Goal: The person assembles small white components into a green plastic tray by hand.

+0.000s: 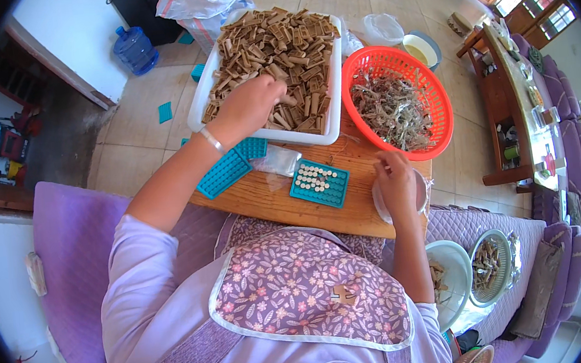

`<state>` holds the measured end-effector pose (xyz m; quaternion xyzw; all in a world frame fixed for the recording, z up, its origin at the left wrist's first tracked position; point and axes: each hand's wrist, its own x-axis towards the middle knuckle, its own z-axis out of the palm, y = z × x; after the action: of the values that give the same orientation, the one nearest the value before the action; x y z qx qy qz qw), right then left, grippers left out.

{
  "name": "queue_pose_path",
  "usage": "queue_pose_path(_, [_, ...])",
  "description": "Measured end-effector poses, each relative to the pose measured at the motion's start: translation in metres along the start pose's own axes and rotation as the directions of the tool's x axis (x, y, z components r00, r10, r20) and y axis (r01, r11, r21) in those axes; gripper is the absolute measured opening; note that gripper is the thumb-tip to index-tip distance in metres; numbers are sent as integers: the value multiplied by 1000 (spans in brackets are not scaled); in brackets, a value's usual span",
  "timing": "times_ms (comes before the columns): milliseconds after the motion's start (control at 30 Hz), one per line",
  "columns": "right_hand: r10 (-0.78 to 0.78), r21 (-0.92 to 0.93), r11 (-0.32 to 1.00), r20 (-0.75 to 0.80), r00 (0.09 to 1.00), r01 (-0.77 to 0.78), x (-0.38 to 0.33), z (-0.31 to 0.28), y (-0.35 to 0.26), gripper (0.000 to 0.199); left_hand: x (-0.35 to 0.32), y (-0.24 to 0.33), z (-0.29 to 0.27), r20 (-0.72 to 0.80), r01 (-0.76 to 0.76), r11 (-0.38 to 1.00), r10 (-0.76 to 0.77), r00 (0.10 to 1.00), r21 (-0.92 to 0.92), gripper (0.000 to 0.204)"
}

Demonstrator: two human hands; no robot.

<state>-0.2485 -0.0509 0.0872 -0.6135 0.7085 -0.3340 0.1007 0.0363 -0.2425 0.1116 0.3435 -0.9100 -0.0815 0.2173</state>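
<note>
narrow lane right of center: wooden table (362, 201) between teal mold tray (337, 190) and pale bowl (379, 204). blocked above: white tub (300, 137) at upper center, red basket (438, 94) to its right.

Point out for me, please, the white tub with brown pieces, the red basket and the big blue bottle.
White tub (210, 76), head view: on its left wall.
Red basket (397, 58), head view: on its far perforated wall.
Blue bottle (135, 51), head view: on the middle of its body.

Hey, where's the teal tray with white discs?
In the head view, the teal tray lies just right of centre on the wooden table, between the clear plastic bag and the right hand, just below the white tub.
</note>
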Motion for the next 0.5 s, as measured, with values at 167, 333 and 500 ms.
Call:
queue_pose_path(167, [-109,-190,980,-243,964,63,53,-19,23,20,-49,56,-40,255,-222,970,241,936,-99,11])
queue_pose_path(333, [0,-206,979,8,1000,1,92,-9,57,20,-95,88,-12,448,-117,765,486,750,-633,17])
queue_pose_path(500, [-6,33,999,-150,989,11,117,-21,69,9,-120,98,35,407,127,528,457,791,-840,31])
